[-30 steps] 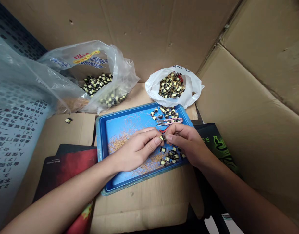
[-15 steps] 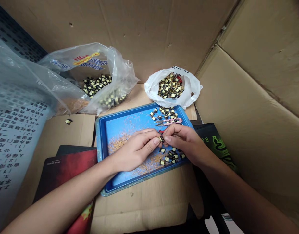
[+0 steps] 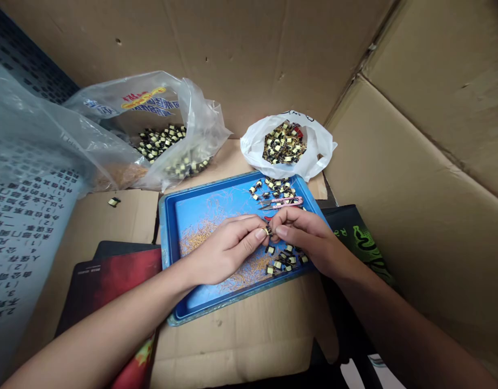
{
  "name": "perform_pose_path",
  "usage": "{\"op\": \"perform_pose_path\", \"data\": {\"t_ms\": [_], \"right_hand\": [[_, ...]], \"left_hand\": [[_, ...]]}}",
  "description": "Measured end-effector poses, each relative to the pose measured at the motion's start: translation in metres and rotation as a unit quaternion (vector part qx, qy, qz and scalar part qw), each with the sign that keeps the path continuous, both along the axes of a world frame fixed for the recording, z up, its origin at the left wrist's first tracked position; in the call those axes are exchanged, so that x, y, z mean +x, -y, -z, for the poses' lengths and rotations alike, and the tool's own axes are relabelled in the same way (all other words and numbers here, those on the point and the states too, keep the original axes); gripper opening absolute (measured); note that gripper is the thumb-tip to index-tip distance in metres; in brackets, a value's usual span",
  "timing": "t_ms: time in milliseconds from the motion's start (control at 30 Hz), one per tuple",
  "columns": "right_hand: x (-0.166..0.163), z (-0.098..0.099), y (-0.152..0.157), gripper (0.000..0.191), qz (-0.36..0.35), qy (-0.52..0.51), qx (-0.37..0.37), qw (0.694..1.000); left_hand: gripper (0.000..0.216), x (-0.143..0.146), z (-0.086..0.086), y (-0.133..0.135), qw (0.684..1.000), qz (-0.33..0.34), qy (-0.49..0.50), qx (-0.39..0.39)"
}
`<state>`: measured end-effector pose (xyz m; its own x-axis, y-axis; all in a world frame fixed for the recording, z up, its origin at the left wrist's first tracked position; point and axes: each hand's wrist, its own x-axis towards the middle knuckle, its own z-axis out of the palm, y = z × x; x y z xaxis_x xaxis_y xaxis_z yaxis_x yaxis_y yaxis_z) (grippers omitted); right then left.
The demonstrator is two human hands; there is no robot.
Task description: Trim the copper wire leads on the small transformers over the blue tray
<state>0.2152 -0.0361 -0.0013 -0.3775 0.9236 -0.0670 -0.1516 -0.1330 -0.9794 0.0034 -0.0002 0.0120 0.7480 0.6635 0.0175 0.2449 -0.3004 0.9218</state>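
Observation:
Over a blue tray (image 3: pixel 192 208), my left hand (image 3: pixel 228 249) and my right hand (image 3: pixel 309 237) meet, both pinching one small yellow-and-black component (image 3: pixel 267 231) between thumb and fingertips. Several more of these components (image 3: pixel 283 260) lie on the tray just below my hands, and another cluster (image 3: pixel 275 186) lies at the tray's far edge. Pink-handled snips (image 3: pixel 283 202) rest on the tray just beyond my fingers. Fine golden wire clippings (image 3: pixel 196 235) are strewn over the tray's floor.
A white bag (image 3: pixel 313 148) full of components sits behind the tray. A clear plastic bag (image 3: pixel 192 116) with more lies at the back left. One loose component (image 3: pixel 113 201) is on the cardboard. Cardboard walls enclose the space; a red-black pad (image 3: pixel 106 275) lies left.
Both hands stay together on the same small component, with only slight finger movement. Nothing else has shifted.

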Motion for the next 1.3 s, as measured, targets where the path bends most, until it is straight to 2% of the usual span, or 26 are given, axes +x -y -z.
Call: {"op": "perform_pose_path", "data": {"t_ms": [333,600,933,1300], "right_hand": [[0.0009,0.0023,-0.0020,0.030,-0.026,0.000,-0.029,0.999],[0.0004,-0.0042,-0.0022,0.036,-0.039,0.037,-0.032,0.998],[0.0017,-0.0028,0.0009,0.030,-0.042,0.085,-0.034,0.995],[0.0055,0.0006,-0.0007,0.031,-0.036,0.045,-0.038,0.998]], "left_hand": [[0.036,-0.0015,-0.0016,0.0002,1.000,0.018,0.010,-0.009],[0.039,-0.0028,-0.0006,0.0002,1.000,0.026,0.002,-0.003],[0.035,-0.0022,-0.0012,-0.0005,1.000,0.026,0.003,0.012],[0.037,-0.0020,-0.0025,0.0003,1.000,0.021,0.012,0.002]]}}
